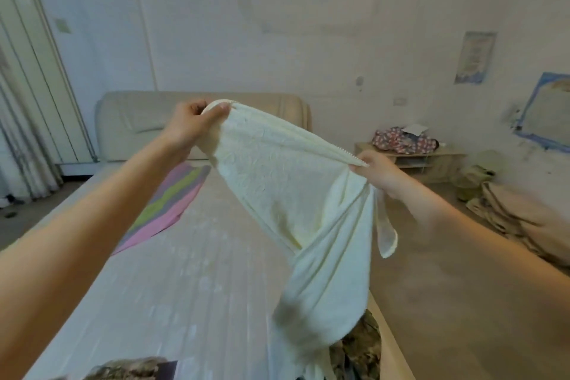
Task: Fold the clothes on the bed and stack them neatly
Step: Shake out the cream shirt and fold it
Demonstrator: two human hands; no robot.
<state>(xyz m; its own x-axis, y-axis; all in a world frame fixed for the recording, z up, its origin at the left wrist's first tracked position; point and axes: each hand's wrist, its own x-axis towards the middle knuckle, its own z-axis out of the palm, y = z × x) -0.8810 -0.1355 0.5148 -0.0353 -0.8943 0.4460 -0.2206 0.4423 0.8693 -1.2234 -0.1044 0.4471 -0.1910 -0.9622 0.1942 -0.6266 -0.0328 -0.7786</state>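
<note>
Above the bed point(185, 271), the left hand point(192, 123) and right hand point(379, 170) hold a cream garment point(277, 188) aloft, fingers clamped on its top edge. It hangs twisted, its tail near the bed's edge. Laid down so, it may crease or slide floorward.

**Item count, by kind**

2 hands: left hand point(188, 128), right hand point(381, 171). 1 cream garment point(277, 182). 1 striped cloth point(166, 203). 2 camo patches point(361, 345) at btm edge. 1 bed point(172, 287). 1 low cabinet point(431, 160) w/ 1 floral bundle point(401, 140). 1 wall poster point(475, 57).
</note>
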